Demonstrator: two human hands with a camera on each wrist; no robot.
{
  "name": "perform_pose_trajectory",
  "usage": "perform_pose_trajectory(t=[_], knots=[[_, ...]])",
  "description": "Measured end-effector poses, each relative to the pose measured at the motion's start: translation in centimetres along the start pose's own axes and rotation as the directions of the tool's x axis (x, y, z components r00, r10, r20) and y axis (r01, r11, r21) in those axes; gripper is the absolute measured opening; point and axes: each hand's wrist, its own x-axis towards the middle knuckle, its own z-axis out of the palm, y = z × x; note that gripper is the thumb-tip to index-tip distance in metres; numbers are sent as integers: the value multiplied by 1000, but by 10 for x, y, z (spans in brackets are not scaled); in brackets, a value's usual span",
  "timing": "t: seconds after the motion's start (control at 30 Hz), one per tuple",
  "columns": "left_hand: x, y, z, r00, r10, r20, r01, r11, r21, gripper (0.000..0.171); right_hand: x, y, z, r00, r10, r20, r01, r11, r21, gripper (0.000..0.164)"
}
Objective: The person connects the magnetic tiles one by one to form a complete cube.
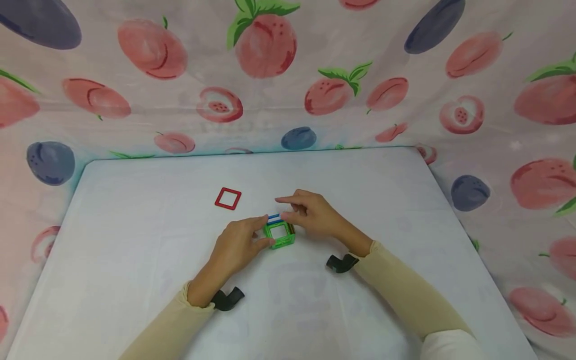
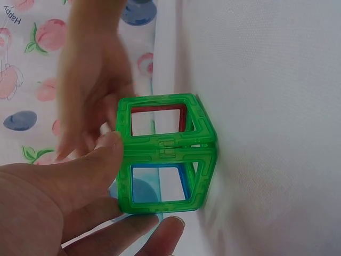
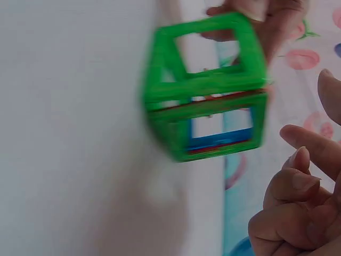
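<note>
Here's the hollow box of translucent plastic square frames (image 2: 168,153), green with blue and red sides, mid-table — left hand (image 1: 238,245) at its nine o'clock, thumb and fingers pinching it. Right hand (image 1: 312,214) at two, index extended, other fingers loosely bent, grasping nothing. Flat red square frame (image 1: 218,197) at ten, on the white table (image 1: 135,260); fruit-printed cloth (image 1: 265,45) hanging at twelve.

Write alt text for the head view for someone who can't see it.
A person's left hand holds a box of mostly green square plastic frames, the right hand close beside it. A red square plastic frame lies farther back on the white table, before a fruit-print cloth backdrop.
</note>
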Motion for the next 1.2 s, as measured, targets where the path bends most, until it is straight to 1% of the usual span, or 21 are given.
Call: perform_pose_trajectory(t=[0.1,0.2,0.27,0.33,0.4,0.47,0.53,0.57,0.67,0.8,0.97,1.03,1.1,1.2], knots=[[0,-1,-1,1000,-2,0,2,1000,-6,61,20,-9,-7,1000,-13,-16,13,1000,-7,37],[0,-1,-1,1000,-5,3,5,1000,-8,62,44,-17,-12,1000,-28,6,28,1000,-14,30],[1,-1,-1,1000,-7,5,7,1000,-8,62,60,-21,-12,998,-19,55,20,1000,-20,28],[2,-1,-1,1000,-8,12,8,1000,-8,61,76,-25,-11,990,4,142,2,999,-39,29],[2,-2,-1,1000,-4,14,4,1000,-6,59,94,-29,-7,967,33,252,-12,996,-85,32],[3,-2,-1,1000,-3,20,3,1000,-7,58,112,-31,-2,936,60,348,-11,990,-142,33],[3,-3,-1,1000,-1,21,1,1000,-7,58,129,-32,4,907,78,413,2,982,-189,35],[3,-3,-1,1000,0,20,0,1000,-9,58,137,-32,7,898,86,432,5,979,-205,36],[3,-2,-1,1000,1,23,-1,1000,-15,57,157,-33,16,882,115,458,-4,972,-235,38],[4,-1,-1,1000,0,25,0,1000,-15,57,177,-35,25,862,142,486,4,958,-288,42],[4,-1,-1,1000,-2,11,2,1000,-20,57,193,-41,30,821,205,533,20,922,-387,44],[3,-2,-2,1000,3,6,-3,1000,-19,56,197,-43,32,808,224,545,30,909,-416,42],[2,-3,-1,1000,10,3,-10,1000,-16,56,201,-44,35,803,226,551,41,902,-429,39],[1,-4,-1,1000,11,7,-11,1000,-22,56,206,-44,40,803,233,549,41,897,-441,30]])
